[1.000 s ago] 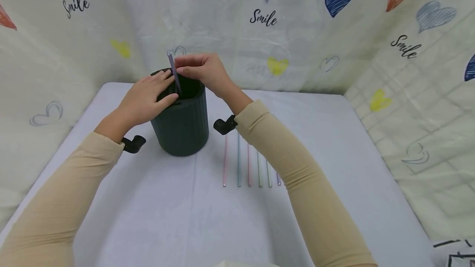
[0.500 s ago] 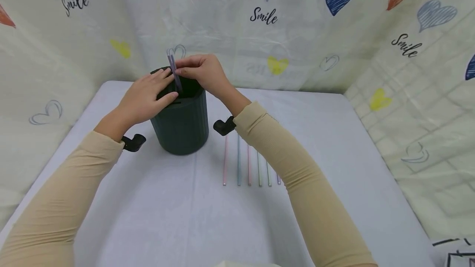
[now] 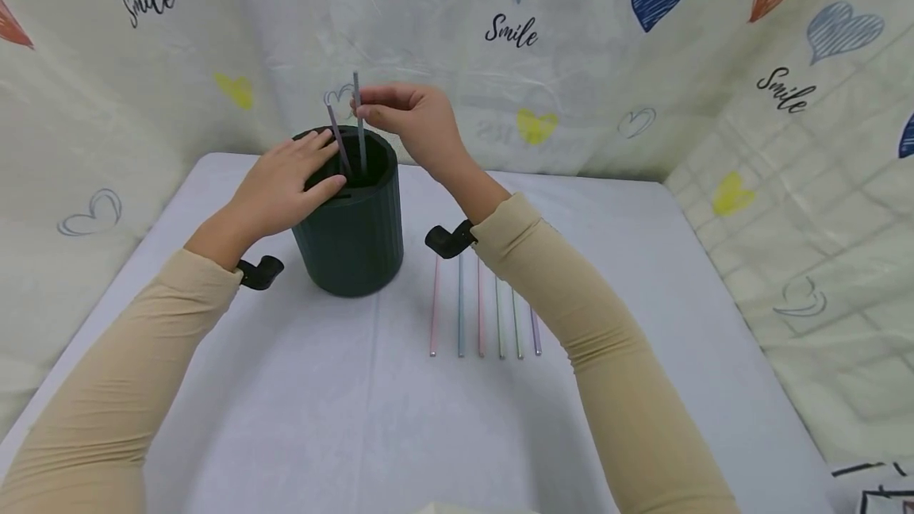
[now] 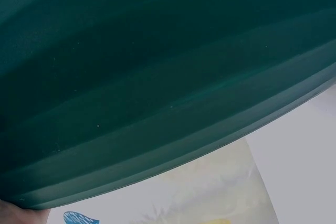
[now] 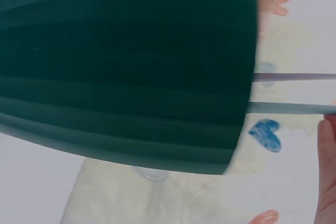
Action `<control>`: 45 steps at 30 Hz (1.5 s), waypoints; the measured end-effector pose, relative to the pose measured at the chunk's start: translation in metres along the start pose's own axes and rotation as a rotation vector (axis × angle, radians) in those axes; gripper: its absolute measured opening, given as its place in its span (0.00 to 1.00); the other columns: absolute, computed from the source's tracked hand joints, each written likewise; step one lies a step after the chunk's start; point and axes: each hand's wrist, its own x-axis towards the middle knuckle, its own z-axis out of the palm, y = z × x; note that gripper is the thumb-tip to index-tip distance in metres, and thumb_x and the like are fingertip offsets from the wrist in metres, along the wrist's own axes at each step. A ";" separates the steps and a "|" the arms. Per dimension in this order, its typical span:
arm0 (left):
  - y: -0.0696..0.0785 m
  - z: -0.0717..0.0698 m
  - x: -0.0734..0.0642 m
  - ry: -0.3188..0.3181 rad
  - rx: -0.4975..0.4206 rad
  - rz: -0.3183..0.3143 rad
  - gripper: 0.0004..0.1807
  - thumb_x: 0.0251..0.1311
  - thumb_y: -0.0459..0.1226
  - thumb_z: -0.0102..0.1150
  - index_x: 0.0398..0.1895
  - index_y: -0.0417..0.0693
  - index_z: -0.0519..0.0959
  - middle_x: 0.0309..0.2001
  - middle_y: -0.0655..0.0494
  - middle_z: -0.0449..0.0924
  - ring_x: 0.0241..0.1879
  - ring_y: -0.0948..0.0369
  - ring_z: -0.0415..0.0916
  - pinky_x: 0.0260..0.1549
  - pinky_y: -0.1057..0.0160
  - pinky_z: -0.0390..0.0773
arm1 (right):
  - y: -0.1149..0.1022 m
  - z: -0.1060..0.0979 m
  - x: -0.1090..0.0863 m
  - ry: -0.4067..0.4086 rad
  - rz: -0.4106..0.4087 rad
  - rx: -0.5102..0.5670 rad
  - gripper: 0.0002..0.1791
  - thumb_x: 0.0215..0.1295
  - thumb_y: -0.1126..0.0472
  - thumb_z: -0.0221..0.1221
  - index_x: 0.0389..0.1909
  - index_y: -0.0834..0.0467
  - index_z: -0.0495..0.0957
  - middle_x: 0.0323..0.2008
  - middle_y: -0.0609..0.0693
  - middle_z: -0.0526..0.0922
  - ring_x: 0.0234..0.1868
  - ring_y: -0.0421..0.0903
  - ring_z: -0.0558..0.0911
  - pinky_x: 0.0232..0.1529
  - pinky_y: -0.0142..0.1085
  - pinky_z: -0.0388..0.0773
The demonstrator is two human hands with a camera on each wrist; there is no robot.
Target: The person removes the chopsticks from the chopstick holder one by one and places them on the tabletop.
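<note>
A dark green ribbed bin (image 3: 348,248) stands upright at the back left of the table. My left hand (image 3: 286,181) rests across its left rim, fingers extended and thumb along the near edge. Beside those fingers, a thin purple straw (image 3: 339,137) leans in the bin's opening. My right hand (image 3: 414,117), above the bin's right side, pinches a blue-grey straw (image 3: 361,145) between thumb and fingertips near its upper end. That straw is nearly upright, its lower end hidden inside the bin. In the right wrist view, the purple straw (image 5: 294,77) and blue-grey straw (image 5: 286,108) project past the rim.
Right of the bin, several thin straws lie side by side on the white-covered table (image 3: 343,419): a pink straw (image 3: 435,308), a blue straw (image 3: 460,308), green ones and a purple one among them. A heart-patterned cloth (image 3: 443,30) hangs behind. My right forearm overlaps some straws.
My right hand has moved up and right with the blue-grey straw, parting it from the purple one, which stays leaning. My left hand keeps its place on the rim.
</note>
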 end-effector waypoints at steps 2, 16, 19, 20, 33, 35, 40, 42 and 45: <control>0.001 0.000 0.000 0.003 0.002 -0.001 0.36 0.68 0.57 0.33 0.72 0.45 0.50 0.73 0.46 0.45 0.72 0.48 0.42 0.70 0.46 0.42 | -0.009 -0.002 -0.003 0.022 -0.031 0.018 0.13 0.58 0.66 0.61 0.44 0.66 0.81 0.40 0.54 0.85 0.43 0.42 0.83 0.49 0.31 0.79; -0.004 0.000 0.001 -0.014 0.010 -0.005 0.37 0.68 0.58 0.31 0.72 0.45 0.50 0.74 0.47 0.42 0.73 0.47 0.40 0.70 0.46 0.42 | -0.061 -0.016 -0.015 0.203 -0.272 0.167 0.12 0.57 0.74 0.59 0.41 0.75 0.78 0.34 0.57 0.86 0.38 0.44 0.85 0.48 0.37 0.80; -0.004 0.000 0.000 -0.017 0.004 -0.004 0.37 0.68 0.58 0.31 0.72 0.45 0.50 0.74 0.46 0.42 0.73 0.47 0.39 0.70 0.46 0.41 | -0.070 -0.021 -0.019 0.254 -0.276 0.226 0.12 0.56 0.75 0.58 0.42 0.76 0.78 0.33 0.55 0.86 0.37 0.45 0.85 0.48 0.37 0.80; -0.004 0.000 0.000 -0.019 0.002 -0.003 0.37 0.68 0.57 0.31 0.72 0.45 0.49 0.74 0.46 0.42 0.73 0.47 0.39 0.70 0.46 0.41 | -0.073 -0.023 -0.021 0.269 -0.277 0.244 0.12 0.56 0.75 0.58 0.42 0.76 0.77 0.33 0.55 0.86 0.37 0.46 0.85 0.48 0.37 0.80; -0.004 -0.003 -0.001 -0.018 0.003 -0.008 0.36 0.69 0.57 0.31 0.72 0.45 0.50 0.74 0.46 0.43 0.73 0.47 0.39 0.70 0.46 0.41 | -0.099 -0.067 -0.051 0.357 -0.265 0.288 0.09 0.55 0.76 0.59 0.38 0.71 0.80 0.32 0.57 0.85 0.37 0.49 0.85 0.47 0.39 0.80; -0.002 -0.003 -0.001 -0.015 0.001 -0.007 0.36 0.68 0.57 0.31 0.72 0.44 0.50 0.73 0.46 0.43 0.73 0.47 0.40 0.70 0.47 0.41 | -0.091 -0.081 -0.056 0.378 -0.244 0.288 0.09 0.53 0.76 0.61 0.37 0.70 0.81 0.31 0.58 0.84 0.37 0.50 0.84 0.46 0.39 0.80; 0.000 -0.001 0.000 -0.017 -0.004 -0.002 0.36 0.69 0.57 0.31 0.72 0.44 0.50 0.74 0.46 0.43 0.73 0.47 0.40 0.70 0.46 0.41 | -0.066 -0.118 -0.068 0.447 -0.114 0.260 0.10 0.48 0.74 0.66 0.34 0.70 0.82 0.30 0.58 0.84 0.34 0.51 0.84 0.43 0.38 0.82; 0.001 0.000 0.000 -0.017 -0.004 0.000 0.36 0.69 0.57 0.31 0.72 0.44 0.50 0.74 0.46 0.43 0.73 0.48 0.39 0.70 0.46 0.41 | -0.056 -0.132 -0.073 0.465 -0.038 0.226 0.10 0.47 0.72 0.67 0.34 0.69 0.83 0.30 0.57 0.85 0.34 0.50 0.85 0.42 0.37 0.82; 0.001 0.001 -0.001 -0.011 -0.007 0.005 0.36 0.69 0.57 0.31 0.72 0.44 0.50 0.74 0.46 0.43 0.73 0.48 0.40 0.70 0.46 0.41 | -0.041 -0.153 -0.079 0.473 0.095 0.167 0.10 0.47 0.70 0.68 0.34 0.67 0.83 0.29 0.54 0.85 0.33 0.47 0.85 0.39 0.36 0.82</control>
